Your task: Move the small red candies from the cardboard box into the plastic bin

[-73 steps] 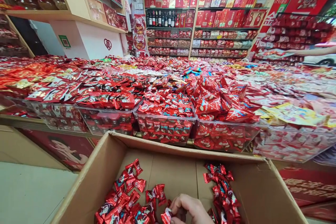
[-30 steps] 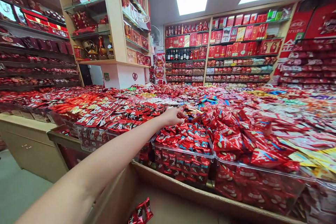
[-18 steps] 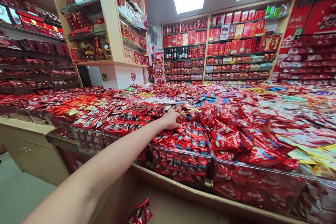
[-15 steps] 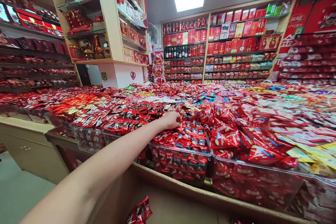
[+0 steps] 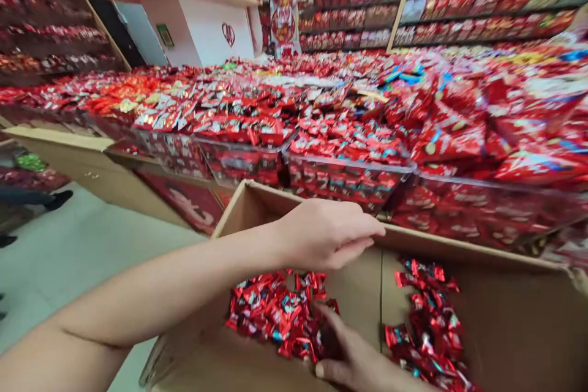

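Bright, even indoor light; the pale floor (image 5: 114,214) gleams at nine o'clock, while the shelves (image 5: 50,30) at ten sit dim. Foil-wrapped candies (image 5: 275,306) at six o'clock give small white glints. Shade fills the cardboard box (image 5: 528,312) at four. Blur smears the bags (image 5: 542,153) at three; wide-angle distortion stretches the edges.

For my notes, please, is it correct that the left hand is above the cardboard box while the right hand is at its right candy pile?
Not quite: the head view shows the right hand at the left candy pile; the left hand is above the box.
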Demonstrator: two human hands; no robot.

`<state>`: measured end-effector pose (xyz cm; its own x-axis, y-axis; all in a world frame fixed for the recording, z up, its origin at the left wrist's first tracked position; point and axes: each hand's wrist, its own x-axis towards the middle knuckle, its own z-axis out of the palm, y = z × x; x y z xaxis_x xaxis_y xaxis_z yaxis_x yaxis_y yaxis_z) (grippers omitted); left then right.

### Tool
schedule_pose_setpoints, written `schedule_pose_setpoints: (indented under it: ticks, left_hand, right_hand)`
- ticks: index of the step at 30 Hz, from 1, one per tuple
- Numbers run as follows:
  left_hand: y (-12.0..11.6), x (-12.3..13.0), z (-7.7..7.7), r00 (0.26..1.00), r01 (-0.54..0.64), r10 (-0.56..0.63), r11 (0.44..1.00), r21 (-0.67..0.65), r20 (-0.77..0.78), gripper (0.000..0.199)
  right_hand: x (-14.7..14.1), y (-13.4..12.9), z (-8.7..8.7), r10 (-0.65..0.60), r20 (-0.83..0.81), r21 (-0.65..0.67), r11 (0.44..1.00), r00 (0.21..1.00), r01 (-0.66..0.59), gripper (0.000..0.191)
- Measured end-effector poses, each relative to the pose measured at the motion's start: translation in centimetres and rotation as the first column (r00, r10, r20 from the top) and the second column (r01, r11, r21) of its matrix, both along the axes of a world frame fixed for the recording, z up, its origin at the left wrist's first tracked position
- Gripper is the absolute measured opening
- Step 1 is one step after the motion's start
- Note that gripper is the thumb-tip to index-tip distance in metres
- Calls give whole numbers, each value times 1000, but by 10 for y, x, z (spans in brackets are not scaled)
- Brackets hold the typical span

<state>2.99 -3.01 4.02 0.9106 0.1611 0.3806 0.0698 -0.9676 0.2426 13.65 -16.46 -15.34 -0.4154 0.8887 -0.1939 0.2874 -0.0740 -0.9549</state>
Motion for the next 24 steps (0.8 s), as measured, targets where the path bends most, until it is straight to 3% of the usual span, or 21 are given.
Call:
schedule_pose_setpoints:
  ticks: [3, 7, 9, 12, 15, 17, 20, 24]
  left_hand:
    - [1, -2, -17, 999, 41, -43, 994, -106, -19, 23]
    - [5, -4, -25, 984, 117, -138, 979, -165, -117, 22]
    - [3, -6, -27, 967, 112, -150, 976, -189, -206, 22]
    - [-1, -7, -30, 919, 2, -103, 967, -256, -381, 27]
    - [-1, -6, -30, 816, -165, -103, 902, -400, -569, 41]
    - [2, -5, -30, 781, -208, -162, 843, -497, -603, 49]
    - [7, -3, -33, 807, -225, -199, 766, -602, -556, 59]
    - [10, 0, -41, 842, -319, -120, 673, -667, -525, 70]
  right_hand:
    - [-3, -1, -6, 38, 6, -114, 993, 999, -37, 47]
    - [4, 3, -4, -43, -11, -205, 978, 999, 40, 31]
    - [8, 8, 8, -92, -46, -251, 965, 995, 77, 31]
    - [13, 17, 40, -236, -187, -317, 933, 954, 169, 33]
    - [18, 22, 73, -391, -347, -385, 888, 852, 251, 33]
    - [20, 22, 87, -438, -410, -402, 874, 800, 272, 34]
    - [21, 21, 96, -445, -444, -408, 873, 778, 266, 35]
    - [20, 22, 96, -481, -489, -394, 866, 728, 307, 41]
